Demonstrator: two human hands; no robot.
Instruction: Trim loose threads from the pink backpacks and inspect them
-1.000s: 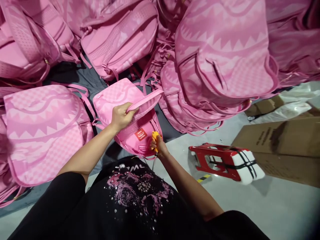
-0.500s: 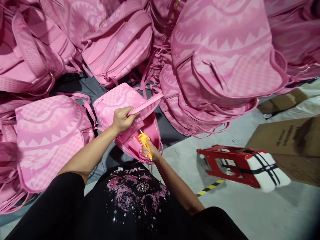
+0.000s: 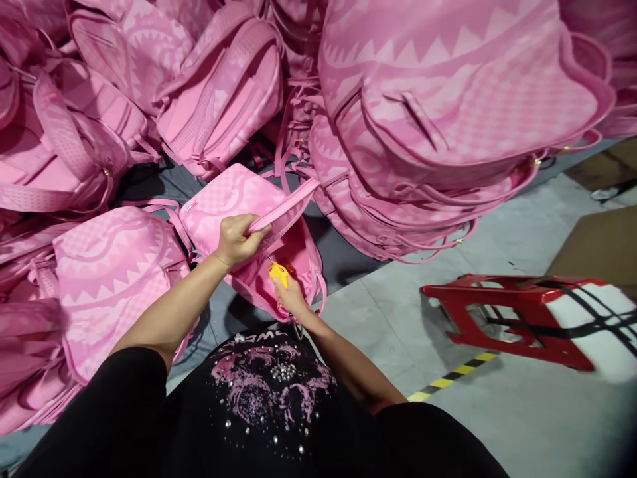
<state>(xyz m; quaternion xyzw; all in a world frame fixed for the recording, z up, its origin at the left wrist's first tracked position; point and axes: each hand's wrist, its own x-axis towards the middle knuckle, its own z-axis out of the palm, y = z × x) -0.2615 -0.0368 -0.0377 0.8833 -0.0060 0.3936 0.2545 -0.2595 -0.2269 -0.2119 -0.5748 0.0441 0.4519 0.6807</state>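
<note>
A small pink backpack [image 3: 233, 199] lies unzipped in front of me, its opening turned toward my body. My left hand [image 3: 240, 240] is closed on the edge of its raised zippered panel and keeps it lifted. Inside the mouth of the bag, my right hand [image 3: 290, 296] grips a yellow hand tool [image 3: 279, 273] with a thin metal tip. The tip points up toward the underside of the lifted panel; whether it touches the lining I cannot tell. My fingers partly cover the tool's handle, and its exact kind does not show.
Another pink backpack [image 3: 124, 279] lies to the left, and stacked backpacks [image 3: 448, 119] rise on the right. More bags [image 3: 223, 86] crowd the back on dark cloth. On the floor at right stand a red stool [image 3: 502, 318] with a white, black-strapped top and a cardboard box [image 3: 597, 245].
My right hand and the yellow tool have shifted slightly up and left, deeper into the bag. The left hand keeps its hold on the panel. The view has shifted slightly.
</note>
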